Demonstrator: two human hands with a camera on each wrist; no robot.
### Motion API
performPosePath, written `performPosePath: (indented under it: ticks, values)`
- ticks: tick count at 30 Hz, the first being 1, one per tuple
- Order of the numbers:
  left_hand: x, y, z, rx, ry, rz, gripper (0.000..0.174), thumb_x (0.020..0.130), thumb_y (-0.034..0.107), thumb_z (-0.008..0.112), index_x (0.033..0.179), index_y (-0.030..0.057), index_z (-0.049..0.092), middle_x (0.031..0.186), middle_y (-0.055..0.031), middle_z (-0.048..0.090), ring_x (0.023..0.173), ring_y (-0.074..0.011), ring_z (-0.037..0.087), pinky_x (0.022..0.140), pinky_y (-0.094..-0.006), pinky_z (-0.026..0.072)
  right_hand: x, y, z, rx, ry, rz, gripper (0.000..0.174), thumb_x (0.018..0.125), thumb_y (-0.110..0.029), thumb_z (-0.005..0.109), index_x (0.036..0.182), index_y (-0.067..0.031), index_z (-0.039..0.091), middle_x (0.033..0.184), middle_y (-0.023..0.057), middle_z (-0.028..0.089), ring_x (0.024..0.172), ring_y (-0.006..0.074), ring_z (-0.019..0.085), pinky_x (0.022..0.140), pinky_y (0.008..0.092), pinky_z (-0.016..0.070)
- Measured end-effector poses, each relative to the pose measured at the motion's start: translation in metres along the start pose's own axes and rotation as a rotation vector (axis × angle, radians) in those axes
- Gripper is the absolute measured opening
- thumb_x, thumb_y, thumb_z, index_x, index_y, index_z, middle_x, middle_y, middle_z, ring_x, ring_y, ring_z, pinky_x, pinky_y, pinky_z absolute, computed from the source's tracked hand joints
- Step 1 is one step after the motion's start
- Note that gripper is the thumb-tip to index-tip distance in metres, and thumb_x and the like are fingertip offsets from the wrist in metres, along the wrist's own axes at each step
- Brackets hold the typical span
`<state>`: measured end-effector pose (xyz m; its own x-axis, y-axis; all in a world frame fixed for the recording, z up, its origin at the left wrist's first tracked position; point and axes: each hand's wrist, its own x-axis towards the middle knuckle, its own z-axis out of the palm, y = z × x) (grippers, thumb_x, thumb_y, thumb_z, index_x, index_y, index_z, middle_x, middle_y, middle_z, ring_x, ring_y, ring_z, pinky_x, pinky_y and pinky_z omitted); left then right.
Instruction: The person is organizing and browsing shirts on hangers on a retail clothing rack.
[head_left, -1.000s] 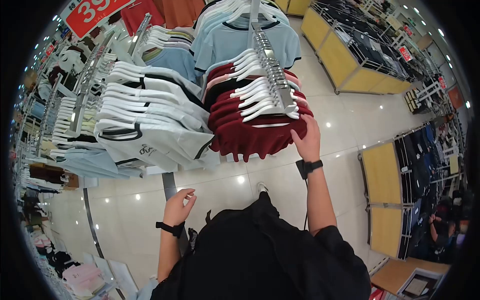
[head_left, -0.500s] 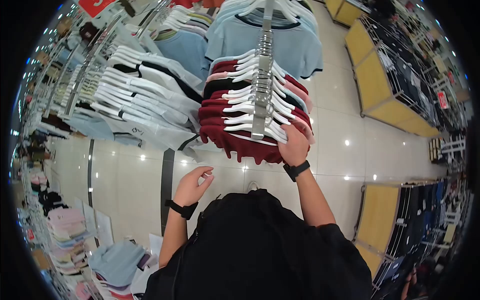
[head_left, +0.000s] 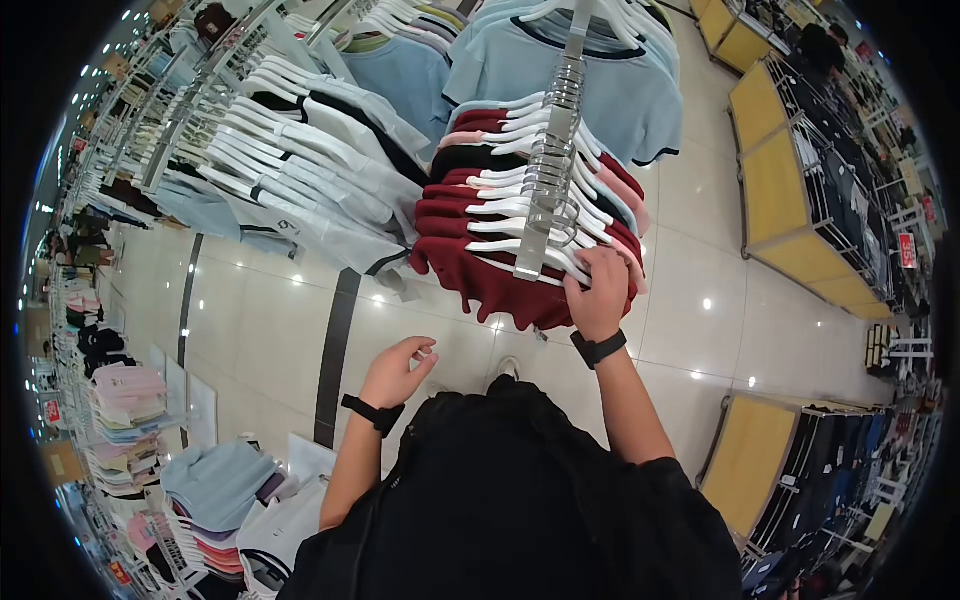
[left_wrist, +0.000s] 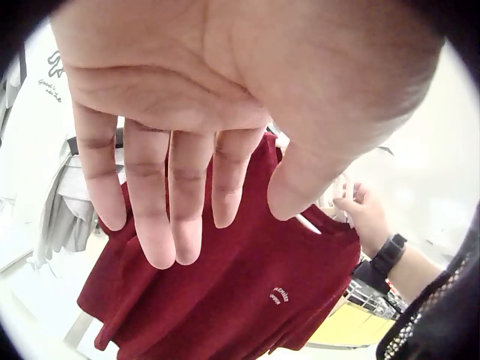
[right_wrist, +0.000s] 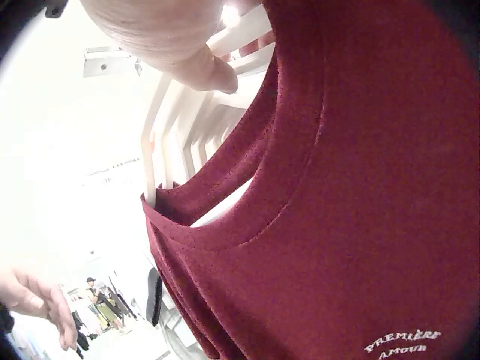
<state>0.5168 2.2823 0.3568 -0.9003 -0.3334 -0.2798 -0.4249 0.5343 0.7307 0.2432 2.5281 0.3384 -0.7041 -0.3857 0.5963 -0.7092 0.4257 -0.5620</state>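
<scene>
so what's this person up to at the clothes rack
A person in a clothing shop stands at a rail of hanging tops. Their right hand holds the front white hanger at its shoulder, with a dark red top hanging on it. The left hand hovers open and empty in front of the rack. The top is on the rail with the others, beside a row of white tops.

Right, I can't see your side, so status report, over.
Right hand grips white hanger, dark red shirt below. Left hand open, empty. More hangers crowded close behind.
</scene>
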Motion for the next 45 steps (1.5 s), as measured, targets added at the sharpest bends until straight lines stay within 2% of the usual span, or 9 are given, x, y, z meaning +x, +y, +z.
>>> performPosePath:
  ticks: [6,12,18,24,28,30,39,42,45]
  values:
    - [-0.004,-0.025,0.009,0.031,-0.03,-0.037,0.035,0.097,0.029,0.071,0.123,0.0049,0.071,0.104,-0.0105,0.076,0.093,-0.028,0.073,0.083,-0.0389,0.057,0.024,-0.018,0.019,-0.024,0.06,-0.101,0.046,0.075,0.002,0.069,0.12,-0.0047,0.066,0.113,0.016,0.063,0.105,0.0384,0.062,0.091,0.0445,0.0478]
    - [-0.016,-0.046,0.011,0.003,-0.031,-0.054,0.037,0.097,0.031,0.072,0.122,0.0046,0.071,0.104,-0.0102,0.076,0.093,-0.0282,0.074,0.084,-0.0402,0.0576,0.022,-0.037,0.031,-0.088,-0.101,-0.036,0.035,0.073,0.01,0.056,0.107,0.0037,0.061,0.107,0.0217,0.056,0.095,0.0439,0.055,0.083,0.0507,0.0464]
    - [-0.022,-0.064,-0.009,-0.024,-0.009,-0.047,0.036,0.097,0.031,0.072,0.123,0.0049,0.07,0.104,-0.011,0.075,0.093,-0.0285,0.074,0.084,-0.0398,0.0578,0.004,-0.039,0.019,-0.212,0.18,-0.125,0.036,0.077,-0.003,0.073,0.113,-0.0061,0.069,0.108,0.0133,0.065,0.101,0.0344,0.063,0.087,0.0466,0.0488]
    - [-0.038,-0.1,-0.036,-0.04,0.011,-0.022,0.033,0.098,0.025,0.072,0.124,0.0035,0.07,0.101,-0.0115,0.075,0.091,-0.0259,0.072,0.083,-0.0373,0.0566,0.009,-0.061,0.014,-0.184,-0.018,0.388,0.024,0.084,-0.01,0.073,0.106,-0.0072,0.067,0.097,0.0134,0.074,0.087,0.0359,0.072,0.077,0.0438,0.0569]
    - [-0.05,-0.126,-0.061,-0.042,0.011,0.01,0.035,0.097,0.026,0.073,0.123,0.0029,0.07,0.104,-0.0129,0.075,0.091,-0.0277,0.073,0.084,-0.0389,0.0579,0.004,-0.063,0.013,-0.281,-0.03,0.424,0.027,0.083,-0.009,0.072,0.11,-0.0101,0.067,0.092,0.0138,0.076,0.084,0.0375,0.074,0.075,0.0461,0.0572]
    - [-0.052,-0.141,-0.071,-0.044,0.033,0.051,0.035,0.096,0.026,0.073,0.123,0.003,0.07,0.103,-0.0128,0.075,0.089,-0.0271,0.072,0.083,-0.0389,0.0581,0.002,-0.07,0.01,-0.307,0.118,0.206,0.031,0.083,-0.006,0.07,0.114,-0.0106,0.066,0.09,0.0157,0.076,0.083,0.0388,0.074,0.074,0.0475,0.0571]
    - [-0.088,-0.199,-0.125,0.016,0.009,-0.002,0.039,0.099,0.033,0.069,0.125,0.0034,0.069,0.106,-0.0143,0.076,0.093,-0.0278,0.073,0.087,-0.039,0.0582,-0.013,-0.066,0.035,-0.495,-0.04,0.473,0.03,0.096,-0.028,0.06,0.122,-0.0202,0.073,0.105,0.0216,0.076,0.097,0.0462,0.071,0.086,0.0574,0.0562]
    - [-0.105,-0.216,-0.139,0.038,0.008,-0.013,0.039,0.1,0.034,0.068,0.125,0.0039,0.07,0.106,-0.0137,0.076,0.094,-0.0276,0.073,0.087,-0.0386,0.0579,-0.009,-0.08,0.034,-0.495,-0.063,0.492,0.036,0.096,-0.029,0.064,0.125,-0.0088,0.069,0.115,0.0238,0.073,0.107,0.0455,0.069,0.094,0.0543,0.0537]
    - [-0.119,-0.233,-0.156,0.034,-0.028,-0.087,0.042,0.099,0.039,0.067,0.125,0.0064,0.07,0.112,-0.0118,0.077,0.098,-0.0308,0.074,0.089,-0.0419,0.0575,-0.041,-0.078,0.035,-0.474,0.202,0.344,0.042,0.09,-0.017,0.076,0.125,0.0024,0.063,0.133,0.0217,0.064,0.127,0.04,0.058,0.107,0.0473,0.0463]
